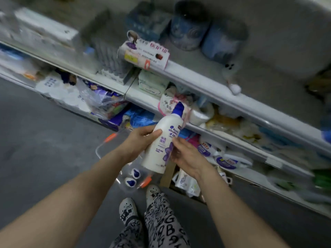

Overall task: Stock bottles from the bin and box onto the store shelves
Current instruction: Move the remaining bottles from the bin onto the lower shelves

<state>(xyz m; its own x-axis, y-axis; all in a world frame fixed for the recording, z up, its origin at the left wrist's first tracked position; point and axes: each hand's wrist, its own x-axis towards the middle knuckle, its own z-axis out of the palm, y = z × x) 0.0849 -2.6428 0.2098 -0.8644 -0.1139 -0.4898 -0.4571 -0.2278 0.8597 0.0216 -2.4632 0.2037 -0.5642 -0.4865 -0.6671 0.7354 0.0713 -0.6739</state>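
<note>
A white shampoo bottle [162,142] with a blue cap and a purple flower label is held tilted in front of the shelves, cap pointing up and away. My left hand [138,142] grips its left side with the thumb across the front. My right hand [186,155] holds its right side near the label. Below, on the floor, a clear bin [105,149] with orange handle clips holds two more blue-capped bottles [133,177]. A cardboard box [168,173] with white refill pouches sits to the right of the bin.
Grey store shelves [223,93] run diagonally across the view, crowded with tissue packs, toilet rolls and bags. The lowest shelf holds white detergent bottles [225,160]. Grey floor lies to the left. My feet in patterned shoes [128,210] stand just below the bin.
</note>
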